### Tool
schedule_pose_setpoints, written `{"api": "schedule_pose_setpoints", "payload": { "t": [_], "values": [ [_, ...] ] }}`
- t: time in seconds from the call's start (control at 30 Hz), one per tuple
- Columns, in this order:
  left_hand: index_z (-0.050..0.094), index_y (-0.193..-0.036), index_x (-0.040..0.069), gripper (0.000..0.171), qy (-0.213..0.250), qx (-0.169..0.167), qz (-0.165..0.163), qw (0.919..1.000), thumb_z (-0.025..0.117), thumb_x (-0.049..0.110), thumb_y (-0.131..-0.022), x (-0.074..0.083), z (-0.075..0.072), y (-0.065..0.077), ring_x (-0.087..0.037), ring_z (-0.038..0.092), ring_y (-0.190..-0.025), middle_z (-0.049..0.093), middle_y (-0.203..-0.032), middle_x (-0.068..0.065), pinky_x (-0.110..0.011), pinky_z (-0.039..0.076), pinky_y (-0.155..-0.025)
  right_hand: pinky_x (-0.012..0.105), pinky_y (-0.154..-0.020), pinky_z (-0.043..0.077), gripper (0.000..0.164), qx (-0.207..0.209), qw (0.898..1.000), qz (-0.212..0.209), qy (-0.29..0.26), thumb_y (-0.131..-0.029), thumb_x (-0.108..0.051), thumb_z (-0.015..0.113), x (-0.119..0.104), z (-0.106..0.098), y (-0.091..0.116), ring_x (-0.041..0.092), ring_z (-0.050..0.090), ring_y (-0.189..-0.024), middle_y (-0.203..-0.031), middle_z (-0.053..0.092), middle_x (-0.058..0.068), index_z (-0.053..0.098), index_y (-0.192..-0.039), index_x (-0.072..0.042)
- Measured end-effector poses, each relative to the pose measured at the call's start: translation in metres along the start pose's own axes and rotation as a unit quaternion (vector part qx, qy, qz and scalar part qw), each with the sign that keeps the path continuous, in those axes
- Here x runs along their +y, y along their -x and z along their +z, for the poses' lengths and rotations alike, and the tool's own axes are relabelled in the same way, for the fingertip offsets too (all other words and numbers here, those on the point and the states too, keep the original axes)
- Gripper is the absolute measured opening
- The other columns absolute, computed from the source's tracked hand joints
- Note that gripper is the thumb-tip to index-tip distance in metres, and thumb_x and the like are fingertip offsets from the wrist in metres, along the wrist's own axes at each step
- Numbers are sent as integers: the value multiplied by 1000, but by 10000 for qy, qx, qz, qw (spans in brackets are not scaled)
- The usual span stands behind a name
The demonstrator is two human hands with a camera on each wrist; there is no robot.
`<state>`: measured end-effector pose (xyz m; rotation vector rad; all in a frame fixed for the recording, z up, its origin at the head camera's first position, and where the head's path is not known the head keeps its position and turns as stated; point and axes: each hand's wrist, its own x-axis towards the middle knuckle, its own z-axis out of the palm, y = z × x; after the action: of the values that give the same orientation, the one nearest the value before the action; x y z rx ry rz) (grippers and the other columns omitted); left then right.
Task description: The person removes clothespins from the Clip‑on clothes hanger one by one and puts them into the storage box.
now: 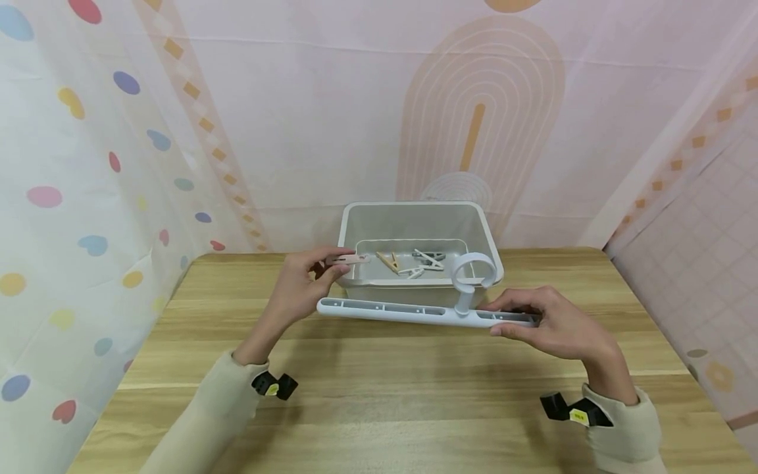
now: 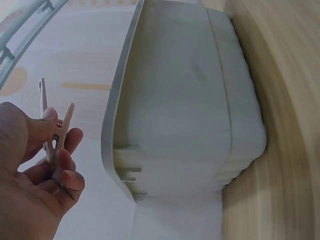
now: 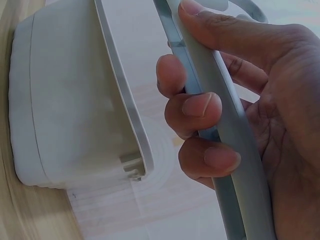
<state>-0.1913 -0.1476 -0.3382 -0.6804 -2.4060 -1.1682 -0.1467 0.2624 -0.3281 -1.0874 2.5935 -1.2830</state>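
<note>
At the left rim of a pale plastic bin (image 1: 419,284), my left hand (image 1: 299,283) pinches a pale pink clothespin (image 1: 349,259) between thumb and fingers. The left wrist view shows the clothespin (image 2: 69,119) with its two legs spread apart. My right hand (image 1: 553,322) grips the right end of a long, pale grey-blue hanger bar (image 1: 385,311) with slots along it. An open ring-shaped hook (image 1: 458,268) rises from the bar. The bar is held level in front of the bin, above the table. Fingers wrap round the bar (image 3: 232,115) in the right wrist view.
Inside the bin lie several clothespins, among them a tan one (image 1: 387,262) and a white one (image 1: 429,259). The bin stands at the back of a wooden table (image 1: 379,408), close to a patterned curtain (image 1: 331,131). A dotted curtain (image 1: 77,276) hangs along the left side.
</note>
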Motion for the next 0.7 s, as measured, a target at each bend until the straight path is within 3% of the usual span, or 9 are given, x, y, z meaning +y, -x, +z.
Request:
{"api": "schedule_pose_setpoints", "payload": {
  "t": [0.2,0.43,0.7],
  "values": [
    [78,-116,12,22,-167,-168,-150,9996,75,14,-94,-4,1,-16,-13,49,-64,60,-73,-1,-25,43,-59,22,-61,49,23,-8,10000,22,-6,-90,-14,80,0,0,0,2,57,-70,-90,75,-3,77,-111,-22],
    [77,-114,9,20,-128,-296,-145,9994,74,15,-95,-11,1,-35,-16,52,-66,73,-85,-5,-23,43,-58,22,-60,48,24,-24,10000,16,-18,-90,-13,80,1,0,1,3,56,-69,-90,73,-6,77,-111,-22],
    [77,-113,9,18,-237,-406,-178,9987,73,13,-96,-13,5,-56,-18,54,-67,73,-84,-8,-25,40,-56,22,-60,47,24,-23,10000,-50,-40,-90,-12,79,2,0,1,3,55,-69,-91,73,-3,77,-112,-21]
  ]
}}
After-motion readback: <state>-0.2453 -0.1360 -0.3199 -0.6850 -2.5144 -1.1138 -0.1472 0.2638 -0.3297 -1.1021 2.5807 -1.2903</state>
